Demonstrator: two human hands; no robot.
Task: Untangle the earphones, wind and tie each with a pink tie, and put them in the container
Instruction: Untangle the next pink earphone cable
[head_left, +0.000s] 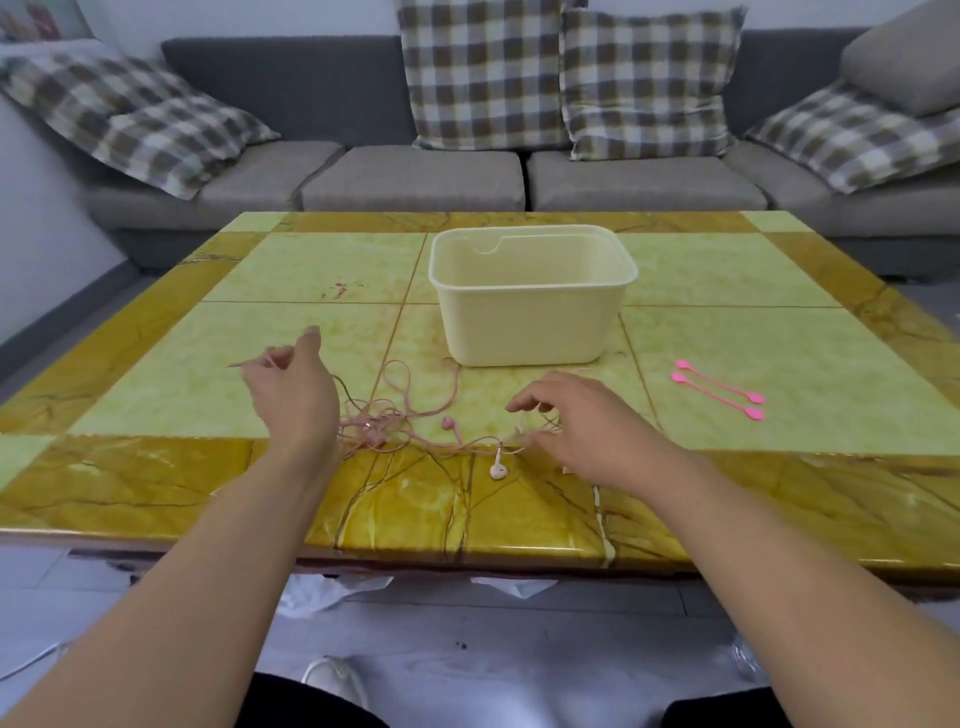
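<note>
Head view: both hands (291, 389) (576, 421) pinching earphone cords (395, 415).

Table (779, 338): glossy, polished marble-look top in green and amber, veined. Container (530, 322): smooth, matt cream plastic. Ties (719, 389): smooth pink plastic or rubber, which one unclear. Earphones (415, 415): thin smooth cords, glossy plastic buds. Sofa (415, 176): matt grey woven cloth; cushions (483, 73): soft checked fabric.

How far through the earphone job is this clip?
Nothing finished. The cream plastic container looks empty, and both pink silicone ties lie unused to its right. In hand: the left hand pinches a pink cord; the right hand works the tangled pink and white earphones. Untangling, winding, tying, storing remain.
</note>
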